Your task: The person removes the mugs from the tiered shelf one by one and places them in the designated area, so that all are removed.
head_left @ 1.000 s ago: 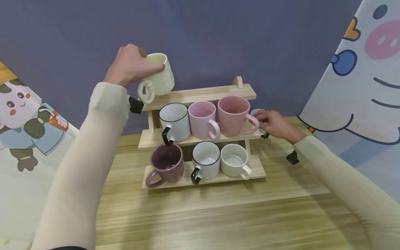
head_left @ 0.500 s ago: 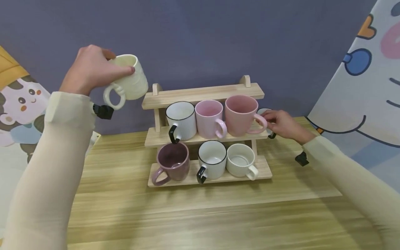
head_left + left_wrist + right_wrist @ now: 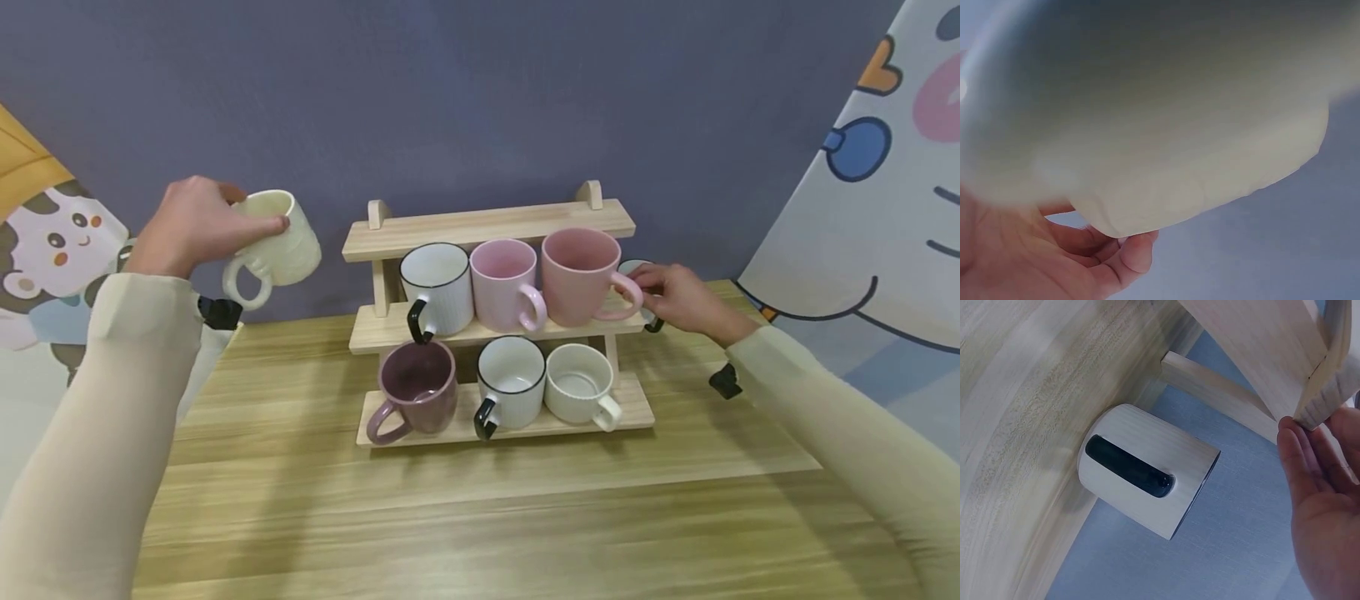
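My left hand (image 3: 197,223) grips a cream mug (image 3: 288,250) by its rim, in the air left of the wooden tiered rack (image 3: 491,229). The mug has a raised pattern and a twisted handle. Close to the left wrist camera, the mug (image 3: 1210,187) is largely blurred, with fingertips (image 3: 1137,253) against its edge. My right hand (image 3: 678,300) is at the right end of the rack's middle shelf. In the right wrist view its fingers (image 3: 1297,456) pinch the corner of the wooden shelf (image 3: 1260,356). A white mug with a black handle (image 3: 1141,469) stands on the table just beside.
The middle shelf bears a white black-rimmed mug (image 3: 438,287), a light pink mug (image 3: 498,292) and a darker pink mug (image 3: 573,287). Below stand a purple mug (image 3: 431,408), another black-rimmed mug (image 3: 517,400) and a small cream cup (image 3: 573,400). A blue-grey wall (image 3: 480,100) rises behind.
My left hand has carried the cream mug off from above the top shelf, leftward and then lower. The right hand stays at the rack's end. The head view has shifted slightly.
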The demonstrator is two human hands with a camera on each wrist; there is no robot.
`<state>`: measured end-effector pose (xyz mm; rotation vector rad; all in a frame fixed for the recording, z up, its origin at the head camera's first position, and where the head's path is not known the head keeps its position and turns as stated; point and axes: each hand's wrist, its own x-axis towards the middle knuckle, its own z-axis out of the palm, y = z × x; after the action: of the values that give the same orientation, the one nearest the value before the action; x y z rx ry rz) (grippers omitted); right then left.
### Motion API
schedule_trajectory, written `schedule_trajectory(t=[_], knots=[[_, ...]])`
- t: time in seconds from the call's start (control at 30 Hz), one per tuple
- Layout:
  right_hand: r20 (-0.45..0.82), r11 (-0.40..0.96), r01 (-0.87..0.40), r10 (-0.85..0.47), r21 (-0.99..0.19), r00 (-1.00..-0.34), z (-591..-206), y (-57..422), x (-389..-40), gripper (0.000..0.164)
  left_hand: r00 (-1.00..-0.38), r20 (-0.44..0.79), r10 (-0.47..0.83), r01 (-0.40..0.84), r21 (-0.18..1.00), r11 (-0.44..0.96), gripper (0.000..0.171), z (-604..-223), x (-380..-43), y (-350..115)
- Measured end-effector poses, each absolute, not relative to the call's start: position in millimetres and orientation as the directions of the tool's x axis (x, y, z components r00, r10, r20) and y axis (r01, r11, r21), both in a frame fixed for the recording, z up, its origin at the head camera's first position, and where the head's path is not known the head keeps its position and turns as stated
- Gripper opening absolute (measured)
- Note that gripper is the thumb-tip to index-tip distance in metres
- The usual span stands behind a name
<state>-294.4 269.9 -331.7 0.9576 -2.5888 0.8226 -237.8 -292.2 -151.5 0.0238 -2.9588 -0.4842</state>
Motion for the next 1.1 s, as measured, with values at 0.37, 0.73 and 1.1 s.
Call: schedule_trajectory(t=[0.37,0.73,1.1], knots=[[0.429,0.632,-0.655,-0.499,-0.414,-0.753,-333,274,-293,0.013,-0.980,0.197,0.040,0.090,0.249,0.964,0.061,-212,-257,-305],[0.413,0.637,-0.651,-0.506,-0.414,-0.757,-330,277,-286,0.009,-0.994,0.029,0.109,0.113,0.216,0.970,0.057,-274,-283,-294],[0.394,0.643,-0.629,-0.491,-0.438,-0.777,-331,276,-287,0.011,-0.990,-0.061,0.124,0.105,0.245,0.964,0.088,-315,-306,-293]])
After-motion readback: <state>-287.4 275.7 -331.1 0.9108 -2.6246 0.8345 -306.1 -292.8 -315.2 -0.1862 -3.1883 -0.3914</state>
